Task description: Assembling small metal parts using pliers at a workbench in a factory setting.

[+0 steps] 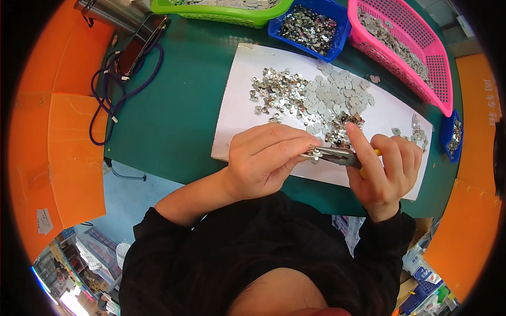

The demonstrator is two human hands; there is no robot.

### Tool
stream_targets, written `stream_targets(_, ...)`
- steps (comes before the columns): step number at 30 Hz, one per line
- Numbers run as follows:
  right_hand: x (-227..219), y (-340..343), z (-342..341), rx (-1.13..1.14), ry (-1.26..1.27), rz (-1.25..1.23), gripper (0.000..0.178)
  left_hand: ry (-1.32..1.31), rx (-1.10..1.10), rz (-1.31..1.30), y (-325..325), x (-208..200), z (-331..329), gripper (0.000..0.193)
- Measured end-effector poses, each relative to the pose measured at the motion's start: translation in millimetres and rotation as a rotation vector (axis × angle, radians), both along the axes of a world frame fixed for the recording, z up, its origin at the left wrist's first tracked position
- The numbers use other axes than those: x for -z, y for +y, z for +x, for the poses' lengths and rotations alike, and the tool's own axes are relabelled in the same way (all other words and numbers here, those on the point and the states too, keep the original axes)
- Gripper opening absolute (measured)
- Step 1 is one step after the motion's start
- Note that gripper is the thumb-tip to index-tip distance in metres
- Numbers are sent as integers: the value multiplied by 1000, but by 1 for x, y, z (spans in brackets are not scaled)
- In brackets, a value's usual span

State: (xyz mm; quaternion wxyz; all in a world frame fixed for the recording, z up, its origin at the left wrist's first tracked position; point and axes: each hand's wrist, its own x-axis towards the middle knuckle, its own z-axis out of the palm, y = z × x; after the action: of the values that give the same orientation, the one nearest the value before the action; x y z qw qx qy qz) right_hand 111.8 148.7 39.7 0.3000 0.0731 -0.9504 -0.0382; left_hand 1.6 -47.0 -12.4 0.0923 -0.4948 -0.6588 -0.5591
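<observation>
My right hand [387, 171] is wrapped round a pair of pliers [337, 155] with yellow handles, its index finger stretched along them. The plier jaws point left and meet a small shiny metal part [312, 153]. My left hand [263, 160] pinches that part between thumb and fingers; its exact shape is partly hidden. Both hands are over the near edge of a white board [229, 113]. Just beyond them lie loose shiny metal pieces [282, 87], flat grey pieces [340, 92] and a heap of darker shiny parts [340, 129].
At the back stand a green basket [226, 17], a blue tray [273, 29] and a pink basket [448, 79], all holding small pieces. A small blue container [447, 131] sits far right. A phone [132, 55] and purple cord [126, 97] lie left on the green table [174, 105].
</observation>
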Motion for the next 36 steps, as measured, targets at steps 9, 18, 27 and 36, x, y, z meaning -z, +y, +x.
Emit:
stream_targets(9,-5,8,0,-50,-125,5,49,115,-39,-7,4,3,-4,17)
stream_targets(18,-3,-1,2,-4,-373,-181,41,-100,-45,-104,0,1,8,10)
stream_targets(27,-3,-2,-2,2,-186,-209,42,-879,51,10,6,-12,18,13)
stream_targets(36,-9,1,1,15,-209,43,46,-1185,134,1,5,-14,20,24)
